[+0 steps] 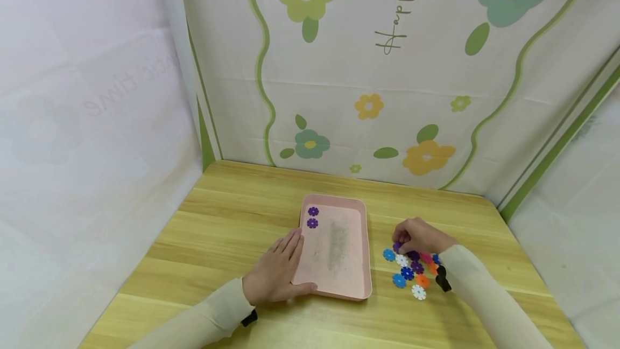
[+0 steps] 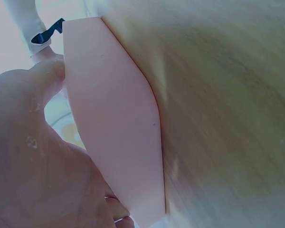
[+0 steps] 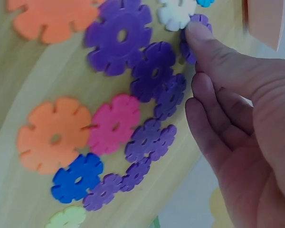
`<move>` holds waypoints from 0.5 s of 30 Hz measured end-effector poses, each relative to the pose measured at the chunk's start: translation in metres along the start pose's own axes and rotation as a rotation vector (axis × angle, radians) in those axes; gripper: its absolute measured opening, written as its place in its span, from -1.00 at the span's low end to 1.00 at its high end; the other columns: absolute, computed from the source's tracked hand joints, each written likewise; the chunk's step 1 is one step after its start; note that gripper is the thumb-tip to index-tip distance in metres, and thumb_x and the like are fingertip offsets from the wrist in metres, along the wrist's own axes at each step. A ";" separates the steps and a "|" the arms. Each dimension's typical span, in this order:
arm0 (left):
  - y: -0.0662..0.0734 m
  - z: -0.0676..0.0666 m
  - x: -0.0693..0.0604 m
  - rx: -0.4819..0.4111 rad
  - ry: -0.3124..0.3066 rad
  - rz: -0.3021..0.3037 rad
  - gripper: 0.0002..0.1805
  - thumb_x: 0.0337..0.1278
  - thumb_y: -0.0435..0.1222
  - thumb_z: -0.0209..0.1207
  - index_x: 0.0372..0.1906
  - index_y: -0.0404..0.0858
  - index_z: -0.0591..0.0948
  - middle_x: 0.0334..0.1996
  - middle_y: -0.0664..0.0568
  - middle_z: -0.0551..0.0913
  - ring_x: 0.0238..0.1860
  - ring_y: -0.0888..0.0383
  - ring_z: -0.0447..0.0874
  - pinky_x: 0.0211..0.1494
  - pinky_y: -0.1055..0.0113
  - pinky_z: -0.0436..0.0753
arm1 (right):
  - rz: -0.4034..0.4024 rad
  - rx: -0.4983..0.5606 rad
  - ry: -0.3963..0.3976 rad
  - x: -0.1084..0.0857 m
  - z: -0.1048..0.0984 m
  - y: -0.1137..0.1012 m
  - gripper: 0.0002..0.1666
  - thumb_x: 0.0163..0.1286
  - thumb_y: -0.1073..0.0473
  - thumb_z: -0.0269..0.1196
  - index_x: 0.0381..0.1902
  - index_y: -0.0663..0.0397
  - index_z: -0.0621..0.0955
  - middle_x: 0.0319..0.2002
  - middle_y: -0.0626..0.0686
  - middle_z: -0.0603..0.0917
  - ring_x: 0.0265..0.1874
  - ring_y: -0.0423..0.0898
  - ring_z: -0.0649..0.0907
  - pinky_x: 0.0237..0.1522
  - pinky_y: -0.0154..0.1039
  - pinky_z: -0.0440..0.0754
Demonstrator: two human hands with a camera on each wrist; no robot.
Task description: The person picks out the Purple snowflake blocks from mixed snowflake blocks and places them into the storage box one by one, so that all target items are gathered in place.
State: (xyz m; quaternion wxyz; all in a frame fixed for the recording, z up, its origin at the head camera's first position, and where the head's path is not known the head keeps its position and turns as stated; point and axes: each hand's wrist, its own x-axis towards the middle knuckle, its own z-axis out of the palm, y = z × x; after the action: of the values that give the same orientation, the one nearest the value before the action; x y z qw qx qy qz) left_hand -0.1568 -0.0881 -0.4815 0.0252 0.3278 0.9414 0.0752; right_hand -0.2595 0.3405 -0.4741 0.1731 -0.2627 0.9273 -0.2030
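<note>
A pink tray [image 1: 365,252] lies on the table, with two purple flower-shaped discs [image 1: 312,223] at its back left corner. The left hand [image 1: 276,273] rests on the tray's left and near rim, fingers straight; in the left wrist view its thumb and fingers touch the tray's pink wall [image 2: 116,114]. To the right of the tray, the right hand [image 1: 420,237] pinches a purple disc [image 3: 202,23] by its edge, beside a white disc [image 3: 176,13]. Purple, orange [image 3: 54,135], pink [image 3: 115,124] and blue [image 3: 77,178] discs lie near that hand.
Loose discs, including a white one [image 1: 418,292] and a light blue one [image 1: 399,281], lie on the wooden table [image 1: 232,220] right of the tray. A flower-printed cloth [image 1: 334,69] stands behind the table, and white cloth hangs at both sides.
</note>
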 end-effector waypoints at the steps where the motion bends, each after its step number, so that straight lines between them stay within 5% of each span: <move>1: 0.000 0.000 0.000 -0.002 0.000 0.001 0.20 0.38 0.44 -0.01 0.63 -0.52 0.14 0.68 -0.38 0.05 0.70 -0.26 0.08 0.68 -0.11 0.30 | 0.005 0.004 -0.007 0.001 0.000 0.000 -0.82 0.27 0.31 0.52 -0.18 0.07 0.77 -0.28 -0.07 0.77 -0.34 -0.27 0.64 -0.27 -0.39 0.69; 15: 0.000 0.005 0.000 0.005 0.034 0.009 0.19 0.38 0.44 -0.02 0.61 -0.52 0.19 0.66 -0.40 0.11 0.67 -0.29 0.14 0.66 -0.15 0.33 | -0.014 -0.026 -0.027 0.002 -0.020 -0.010 -0.91 0.44 0.31 0.38 -0.30 0.06 0.76 -0.34 -0.08 0.78 -0.42 -0.26 0.64 -0.34 -0.39 0.66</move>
State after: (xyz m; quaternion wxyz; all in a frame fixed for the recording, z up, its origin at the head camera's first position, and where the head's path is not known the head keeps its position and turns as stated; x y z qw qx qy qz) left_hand -0.1565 -0.0876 -0.4860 0.0079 0.3306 0.9404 0.0787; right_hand -0.2657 0.3369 -0.4522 0.1806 -0.2742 0.9255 -0.1889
